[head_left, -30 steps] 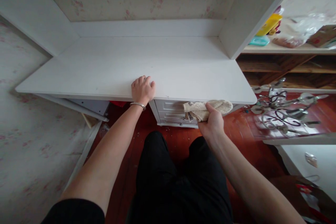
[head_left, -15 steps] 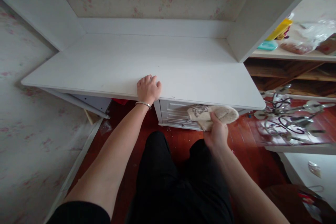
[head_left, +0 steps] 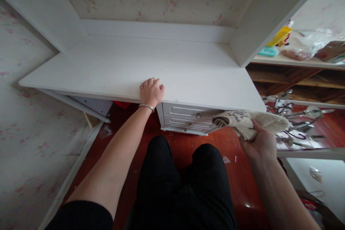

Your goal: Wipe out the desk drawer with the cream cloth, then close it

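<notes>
A folded beige towel (head_left: 237, 119) with a dark printed pattern is gripped in my right hand (head_left: 260, 142), thumb on top. It is held by the front right corner of a white desk (head_left: 129, 61), partly over the drawer fronts. My left hand (head_left: 152, 91) rests on the desktop near its front edge, fingers a little bent and nothing visible in them; a bangle (head_left: 147, 107) circles that wrist. Below the desktop, a bank of white drawers (head_left: 185, 116) with small knobs is closed.
To the right, a chandelier (head_left: 299, 122) with curved metal arms lies beside the desk. Behind it stands an open wooden shelf unit (head_left: 285, 77) with plastic bags on top. Bits of litter (head_left: 225, 159) dot the red wooden floor. A floral-papered wall (head_left: 29, 129) borders the left.
My right hand has moved right with the towel, from in front of the drawers to the desk's right corner, uncovering the drawer knobs. My left hand stays in place.
</notes>
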Motion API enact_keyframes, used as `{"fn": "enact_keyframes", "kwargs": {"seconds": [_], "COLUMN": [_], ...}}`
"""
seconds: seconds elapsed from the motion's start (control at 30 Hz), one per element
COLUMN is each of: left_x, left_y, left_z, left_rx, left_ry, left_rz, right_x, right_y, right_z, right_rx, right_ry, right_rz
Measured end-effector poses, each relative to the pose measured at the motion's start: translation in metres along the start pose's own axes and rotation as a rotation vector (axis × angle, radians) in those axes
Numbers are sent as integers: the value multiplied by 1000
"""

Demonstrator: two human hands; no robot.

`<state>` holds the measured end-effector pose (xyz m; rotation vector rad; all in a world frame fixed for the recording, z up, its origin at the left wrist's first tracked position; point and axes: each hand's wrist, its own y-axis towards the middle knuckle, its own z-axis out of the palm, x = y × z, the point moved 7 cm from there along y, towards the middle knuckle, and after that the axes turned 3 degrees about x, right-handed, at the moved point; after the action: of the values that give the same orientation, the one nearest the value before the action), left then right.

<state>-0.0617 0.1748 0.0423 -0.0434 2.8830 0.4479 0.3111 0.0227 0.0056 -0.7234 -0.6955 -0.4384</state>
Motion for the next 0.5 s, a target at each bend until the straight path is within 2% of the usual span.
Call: {"fn": "enact_keyframes", "kwargs": {"seconds": [0.17,0.3,0.4,0.5], "left_x": [-1,-2,-3,-2], "left_y": [0,-1,-1,-1], "left_z": [-1,-3,-5,-5], "left_rx": [-26,-30,-45,-34], "left_ry": [51,78,89,88], "left_rz": [10,24,36,30], "right_x": [-38,-83,-120,-160], "right_y": [-40,-73,-98,-120], "right_z": [57,97,114,116], "right_rx": [160,298,399,457], "right_ry": [-9,-30,-30,-51], "right_rz": [101,244,269,343]}}
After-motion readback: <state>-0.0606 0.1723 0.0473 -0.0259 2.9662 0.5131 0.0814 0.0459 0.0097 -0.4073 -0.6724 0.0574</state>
